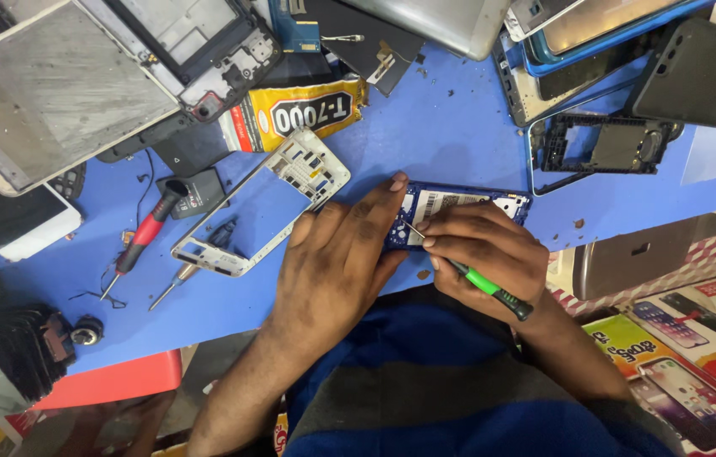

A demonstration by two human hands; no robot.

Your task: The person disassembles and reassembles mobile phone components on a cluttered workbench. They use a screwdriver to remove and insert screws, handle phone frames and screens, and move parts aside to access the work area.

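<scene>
Phone: a small blue phone body (459, 207) lies open-side up on the blue tabletop (442, 127), near its front edge, between the two hands.
Right grip: the right hand (485, 254) is closed narrowly around a green-and-black screwdriver (489, 286), fingers pinched on the shaft near the tip; the metal tip rests on the phone's left part.
Left grip: the left hand (337, 271) lies flat and spread, palm down, holding nothing; its fingertips (397, 182) press on the phone's left end and cover that end.
Just left: a white phone frame (265, 203) lies at a slant beside the left hand, the tabletop showing through its opening.
Further left: a red-and-black screwdriver (146, 233) and a thinner tool (173, 283) lie loose near the frame; a small dark square part (193, 193) sits just above them.
Above: a yellow-and-black glue tube (299, 110) lies behind the frame.
Far left: a large grey back panel (45, 93) and a black frame (197, 42) are stacked at the corner.
Right: a dark open frame (603, 144), a black cover (700, 72) and more phone shells are piled at the far right.
</scene>
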